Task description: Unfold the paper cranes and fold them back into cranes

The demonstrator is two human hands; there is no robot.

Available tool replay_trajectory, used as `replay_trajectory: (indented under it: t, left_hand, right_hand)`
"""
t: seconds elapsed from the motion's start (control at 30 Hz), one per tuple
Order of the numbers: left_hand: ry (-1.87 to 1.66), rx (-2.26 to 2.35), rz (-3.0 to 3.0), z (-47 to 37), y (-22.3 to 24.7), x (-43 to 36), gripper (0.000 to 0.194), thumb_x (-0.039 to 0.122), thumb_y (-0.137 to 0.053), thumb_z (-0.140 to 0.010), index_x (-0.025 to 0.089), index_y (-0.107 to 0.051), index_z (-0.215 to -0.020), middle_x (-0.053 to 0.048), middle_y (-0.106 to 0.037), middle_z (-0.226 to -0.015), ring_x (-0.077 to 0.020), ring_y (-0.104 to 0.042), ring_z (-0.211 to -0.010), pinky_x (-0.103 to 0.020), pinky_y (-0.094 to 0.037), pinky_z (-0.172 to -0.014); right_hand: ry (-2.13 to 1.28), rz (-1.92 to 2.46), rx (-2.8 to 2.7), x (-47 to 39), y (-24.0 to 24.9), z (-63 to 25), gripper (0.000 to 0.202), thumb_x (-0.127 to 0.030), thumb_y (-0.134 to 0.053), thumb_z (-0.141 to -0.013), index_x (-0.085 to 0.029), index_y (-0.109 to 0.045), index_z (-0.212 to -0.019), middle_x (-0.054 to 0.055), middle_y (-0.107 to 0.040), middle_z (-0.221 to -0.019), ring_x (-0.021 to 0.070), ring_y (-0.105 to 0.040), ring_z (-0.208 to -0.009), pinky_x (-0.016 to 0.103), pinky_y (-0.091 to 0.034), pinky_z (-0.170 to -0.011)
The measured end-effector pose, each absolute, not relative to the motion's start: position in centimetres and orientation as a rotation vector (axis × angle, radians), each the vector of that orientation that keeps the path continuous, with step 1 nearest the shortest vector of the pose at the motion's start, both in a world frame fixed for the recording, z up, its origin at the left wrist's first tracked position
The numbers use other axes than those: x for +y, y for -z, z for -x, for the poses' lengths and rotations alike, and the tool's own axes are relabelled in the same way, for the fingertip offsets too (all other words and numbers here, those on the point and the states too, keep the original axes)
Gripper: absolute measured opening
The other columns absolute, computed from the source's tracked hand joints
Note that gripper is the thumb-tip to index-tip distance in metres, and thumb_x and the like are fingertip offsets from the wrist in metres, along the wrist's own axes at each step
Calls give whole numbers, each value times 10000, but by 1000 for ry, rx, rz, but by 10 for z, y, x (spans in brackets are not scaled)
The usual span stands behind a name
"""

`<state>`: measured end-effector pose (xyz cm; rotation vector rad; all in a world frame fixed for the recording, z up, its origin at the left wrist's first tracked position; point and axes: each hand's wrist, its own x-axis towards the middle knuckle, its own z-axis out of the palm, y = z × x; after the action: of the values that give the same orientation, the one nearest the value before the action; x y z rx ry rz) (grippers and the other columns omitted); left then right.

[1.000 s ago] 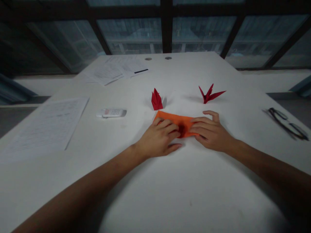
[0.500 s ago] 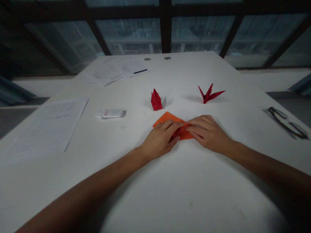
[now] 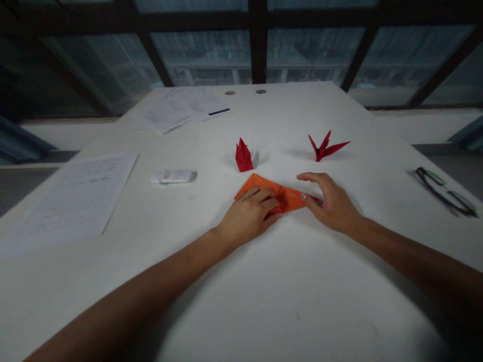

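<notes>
Grip: my L hand (image 3: 249, 211), fingers curled, bears on the folded orange paper sheet (image 3: 292, 198); can't tell if pinched. R hand (image 3: 335, 203) spread, thumb touching sheet's right end. Position: mid-width of white table (image 3: 245, 301), well short of far edge. Est. light, thin, easily creased; hold by edges, min. force.

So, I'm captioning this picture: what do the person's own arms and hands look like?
The bare left hand and bare right hand wear no gloves, and no rings that I can make out. The slender left forearm and right forearm show no sleeve, watch or bracelet; anything worn higher up is out of view.
</notes>
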<state>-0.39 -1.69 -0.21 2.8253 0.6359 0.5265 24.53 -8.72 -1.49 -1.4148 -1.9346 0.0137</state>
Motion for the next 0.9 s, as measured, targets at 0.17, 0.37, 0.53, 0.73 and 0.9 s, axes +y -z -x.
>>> replay_trajectory:
  t: [0.17, 0.37, 0.53, 0.73, 0.9]
  left_hand:
    - [-514, 644, -3009, 4, 3, -17, 314, 332, -459, -1069, 148, -711, -1041, -98, -705, -1035, -236, -650, -977, -398, -566, -903]
    - [-696, 710, -2825, 8, 10, -11, 416, 172, -459, -1036, 181, -499, -1450, -111, -699, -1194, -230, -666, -1072, -407, -564, -971]
    - [-978, 464, -2423, 11, 1, -12, 307, 163, -446, -1049, 204, -649, -1275, -86, -687, -1111, -162, -646, -1002, -316, -547, -921]
    - [-1064, 617, -1756, 7, -6, -12, 307, 374, -651, -983, 212, -666, -1243, -93, -690, -1164, -134, -633, -869, -241, -536, -714]
    - [-1046, 617, -1497, 5, 5, -4, 314, 376, -780, -879, 215, -660, -1120, -44, -654, -1058, -106, -602, -792, -221, -533, -655]
  right_hand:
    - [-23, 1406, -1815, -84, 16, -247, 414, -196, -613, -921, -261, -567, -1327, 112, -675, -1281, 301, -667, -1131, 509, -569, -966]
    - [-64, 1369, -1775, -82, 15, -247, 399, -255, -634, -938, -261, -557, -1329, 127, -660, -1292, 309, -662, -1152, 524, -567, -976]
    - [-265, 1326, -1652, -78, 19, -250, 435, -347, -642, -967, -271, -521, -1377, 134, -657, -1333, 294, -666, -1184, 515, -563, -985]
    - [-783, 1154, -1612, -73, 20, -261, 500, -485, -587, -1011, -324, -465, -1469, 124, -667, -1404, 278, -624, -1313, 515, -522, -1063]
    - [-817, 1146, -1599, -71, 21, -262, 523, -500, -597, -1004, -364, -449, -1487, 107, -561, -1546, 283, -526, -1430, 531, -470, -1129]
